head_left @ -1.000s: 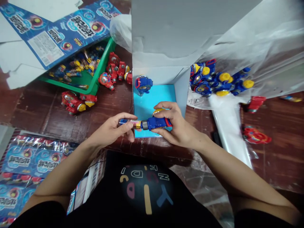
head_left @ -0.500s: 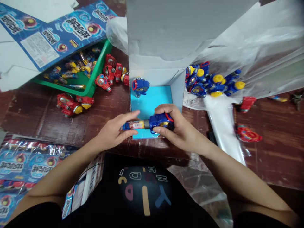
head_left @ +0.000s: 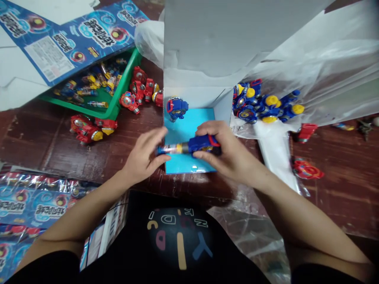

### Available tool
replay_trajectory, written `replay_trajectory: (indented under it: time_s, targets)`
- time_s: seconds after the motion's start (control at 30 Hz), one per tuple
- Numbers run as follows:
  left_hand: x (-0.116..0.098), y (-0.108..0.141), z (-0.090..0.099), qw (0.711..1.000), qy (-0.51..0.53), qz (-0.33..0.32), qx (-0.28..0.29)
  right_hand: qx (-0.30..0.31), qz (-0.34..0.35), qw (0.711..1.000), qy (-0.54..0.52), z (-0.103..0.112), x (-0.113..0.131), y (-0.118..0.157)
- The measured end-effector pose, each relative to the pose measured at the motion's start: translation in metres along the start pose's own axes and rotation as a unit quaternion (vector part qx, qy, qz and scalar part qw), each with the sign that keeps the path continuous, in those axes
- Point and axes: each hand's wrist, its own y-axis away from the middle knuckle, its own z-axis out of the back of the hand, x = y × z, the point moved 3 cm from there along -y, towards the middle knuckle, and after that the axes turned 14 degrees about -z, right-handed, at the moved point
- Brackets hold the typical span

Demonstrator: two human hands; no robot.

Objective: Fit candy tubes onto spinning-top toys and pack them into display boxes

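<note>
My right hand is wrapped round a blue plastic toy with red and gold parts. A clear tube with a blue end and a yellow collar sticks out of the toy's left side, blurred by motion. My left hand is around the tube's far end, thumb and fingers spread; I cannot tell whether they touch it. Below both hands is an open white box with a bright blue floor. Another blue toy stands inside it at the back left.
A green bin of small tubes is at the left, partly under a printed blue card sheet. Red toys lie around it. Several blue toys sit on plastic right of the box. Packaged toys are at the lower left.
Both hands and the held toy have shifted slightly up, the toy also a little to the right. The toy has turned somewhat in my right hand. My left fingers remain apart.
</note>
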Motion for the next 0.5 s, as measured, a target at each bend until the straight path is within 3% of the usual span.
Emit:
replay_trajectory:
  time_s: [0.07, 0.1, 0.2, 0.33, 0.43, 0.5]
  targets:
    - [-0.001, 0.009, -0.015, 0.998, -0.062, 0.027, -0.003, -0.031, 0.007, 0.994, 0.108, 0.005, -0.006, -0.014]
    - [-0.006, 0.013, -0.026, 0.995, -0.090, 0.014, 0.027, -0.031, 0.002, 0.986, 0.167, 0.006, -0.007, -0.022]
    - [-0.026, 0.026, -0.064, 0.975, -0.147, -0.047, 0.157, 0.026, 0.003, 0.953, 0.301, 0.002, -0.001, -0.039]
    - [-0.040, 0.030, -0.090, 0.967, -0.161, -0.054, 0.190, 0.123, 0.087, 0.908, 0.390, -0.013, 0.018, -0.051]
    - [-0.035, 0.021, -0.075, 0.976, -0.134, -0.071, 0.158, 0.159, 0.113, 0.889, 0.415, -0.021, 0.025, -0.061]
    - [-0.016, 0.009, -0.040, 0.984, -0.137, -0.057, 0.102, 0.149, 0.096, 0.896, 0.406, -0.022, 0.026, -0.069]
